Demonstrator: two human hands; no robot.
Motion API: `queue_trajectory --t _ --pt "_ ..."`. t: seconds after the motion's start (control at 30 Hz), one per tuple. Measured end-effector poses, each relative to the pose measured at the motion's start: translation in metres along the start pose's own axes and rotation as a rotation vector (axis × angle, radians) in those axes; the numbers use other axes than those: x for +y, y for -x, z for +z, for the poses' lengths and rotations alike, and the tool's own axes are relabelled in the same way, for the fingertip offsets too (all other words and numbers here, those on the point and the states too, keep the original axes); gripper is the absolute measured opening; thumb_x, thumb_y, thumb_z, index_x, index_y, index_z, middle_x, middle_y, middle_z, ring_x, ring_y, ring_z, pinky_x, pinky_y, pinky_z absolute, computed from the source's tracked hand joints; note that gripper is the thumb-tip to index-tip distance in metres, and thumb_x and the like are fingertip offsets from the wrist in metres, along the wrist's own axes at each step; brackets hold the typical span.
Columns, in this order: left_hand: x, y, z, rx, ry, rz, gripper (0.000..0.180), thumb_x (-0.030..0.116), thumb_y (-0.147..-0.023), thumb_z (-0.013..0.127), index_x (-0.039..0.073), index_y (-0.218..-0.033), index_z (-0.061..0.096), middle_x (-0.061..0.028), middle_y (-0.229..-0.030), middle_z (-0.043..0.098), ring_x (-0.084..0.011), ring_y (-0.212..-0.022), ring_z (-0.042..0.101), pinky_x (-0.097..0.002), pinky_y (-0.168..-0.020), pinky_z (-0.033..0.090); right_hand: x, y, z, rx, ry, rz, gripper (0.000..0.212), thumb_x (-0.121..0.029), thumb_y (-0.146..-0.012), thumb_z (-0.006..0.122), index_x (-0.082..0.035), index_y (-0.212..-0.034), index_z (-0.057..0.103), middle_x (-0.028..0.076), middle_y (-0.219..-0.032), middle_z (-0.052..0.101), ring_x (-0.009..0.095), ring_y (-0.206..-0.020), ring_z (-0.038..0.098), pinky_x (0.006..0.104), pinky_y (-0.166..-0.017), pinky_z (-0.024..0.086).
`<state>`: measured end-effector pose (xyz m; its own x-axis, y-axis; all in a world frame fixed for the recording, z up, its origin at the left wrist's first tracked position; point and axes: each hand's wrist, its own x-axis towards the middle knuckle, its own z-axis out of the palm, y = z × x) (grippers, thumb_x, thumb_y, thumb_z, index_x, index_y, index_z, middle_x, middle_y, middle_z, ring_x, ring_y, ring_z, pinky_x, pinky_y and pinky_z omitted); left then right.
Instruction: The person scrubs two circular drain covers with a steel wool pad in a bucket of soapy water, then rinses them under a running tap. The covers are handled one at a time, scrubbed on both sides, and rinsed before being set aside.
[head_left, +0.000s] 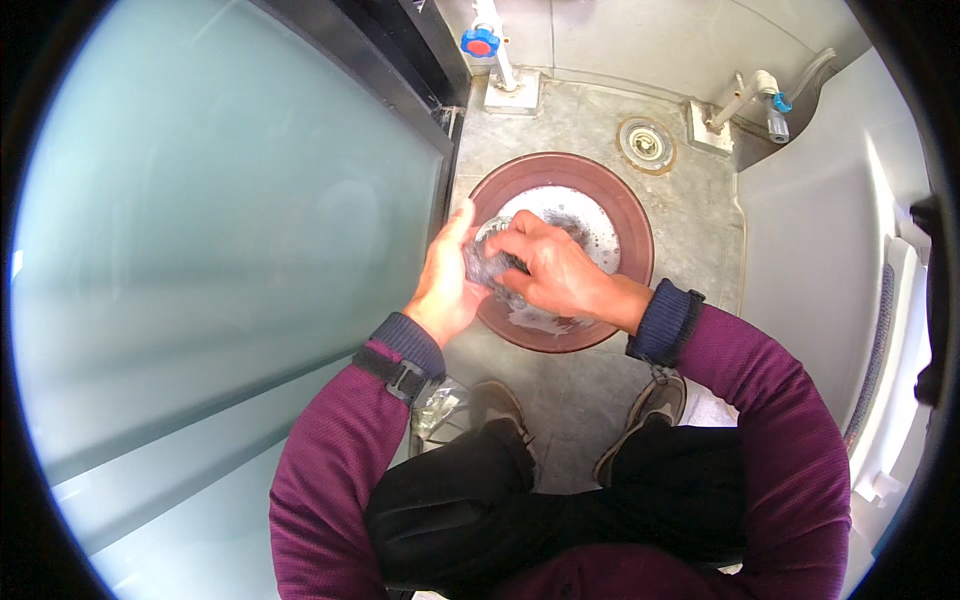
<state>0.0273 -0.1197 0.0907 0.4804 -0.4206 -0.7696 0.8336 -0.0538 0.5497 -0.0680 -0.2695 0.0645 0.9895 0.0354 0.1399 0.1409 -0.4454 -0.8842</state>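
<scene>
Over the left side of a brown plastic basin (pixel 633 215), I hold a see-through, greyish, glass-like thing (pixel 484 266) with a rounded rim; blur hides its exact kind. My left hand (pixel 446 275) cups it from the left, the thumb side raised. Curled fingers of my right hand (pixel 553 268) press on it from the right; whether they hold a scrubber too, I cannot tell. Below both hands, white suds (pixel 590 215) float on dark water in the basin.
A frosted glass panel (pixel 230 220) in a black frame stands close on my left. Beyond the basin are a round floor drain (pixel 646 145) and a pipe with a blue valve handle (pixel 480 42). A white curved fixture (pixel 820 220) rises on the right. My shoes (pixel 655 405) stand just before the basin.
</scene>
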Motion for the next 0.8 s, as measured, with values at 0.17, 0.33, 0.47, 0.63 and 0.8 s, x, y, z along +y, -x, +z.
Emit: queue_trajectory --t 0.17,0.33,0.47,0.63,0.8 --pt "-0.012 -0.006 -0.010 -0.103 -0.194 0.201 0.014 0.006 -0.105 0.055 0.002 -0.111 0.067 -0.0026 -0.096 0.068 -0.0115 -0.086 0.064 -0.0277 -0.076 0.053 0.005 0.015 -0.011 -0.084 0.041 -0.108 0.035 0.001 -0.077 0.068 -0.007 -0.111 0.068 0.020 -0.104 0.056 0.042 -0.090 0.064 0.0490 -0.078 0.053" --pt "-0.015 -0.010 -0.010 -0.043 -0.159 0.208 0.019 0.006 -0.105 0.053 -0.001 -0.118 0.066 -0.0081 -0.106 0.071 -0.0158 -0.091 0.070 -0.0322 -0.078 0.060 0.054 0.014 -0.036 0.018 0.272 -0.074 0.032 0.002 -0.076 0.065 -0.006 -0.108 0.066 0.022 -0.104 0.056 0.044 -0.090 0.065 0.0505 -0.077 0.054" --pt "-0.011 -0.010 -0.014 -0.091 -0.111 0.193 0.024 0.003 -0.105 0.050 -0.001 -0.124 0.064 -0.0121 -0.115 0.072 -0.0206 -0.100 0.073 -0.0361 -0.086 0.062 0.117 0.025 -0.033 -0.048 0.614 0.196 0.027 -0.003 -0.081 0.064 -0.004 -0.109 0.065 0.027 -0.107 0.057 0.045 -0.085 0.067 0.0521 -0.075 0.057" --pt "-0.008 -0.016 -0.024 -0.040 -0.090 0.160 0.025 0.009 -0.105 0.053 0.001 -0.126 0.062 -0.0118 -0.115 0.072 -0.0213 -0.099 0.073 -0.0389 -0.086 0.062 0.149 0.060 0.017 -0.469 0.723 0.256 0.020 -0.008 -0.085 0.063 -0.002 -0.103 0.068 0.032 -0.107 0.061 0.044 -0.086 0.068 0.0514 -0.077 0.058" --pt "-0.009 -0.018 -0.025 0.012 -0.100 0.176 0.028 0.022 -0.109 0.050 0.002 -0.125 0.060 -0.0117 -0.118 0.070 -0.0219 -0.104 0.071 -0.0421 -0.090 0.059 0.116 0.041 -0.001 -0.312 0.315 0.321 0.024 -0.011 -0.080 0.071 -0.008 -0.104 0.069 0.021 -0.110 0.063 0.039 -0.098 0.066 0.0474 -0.086 0.054"
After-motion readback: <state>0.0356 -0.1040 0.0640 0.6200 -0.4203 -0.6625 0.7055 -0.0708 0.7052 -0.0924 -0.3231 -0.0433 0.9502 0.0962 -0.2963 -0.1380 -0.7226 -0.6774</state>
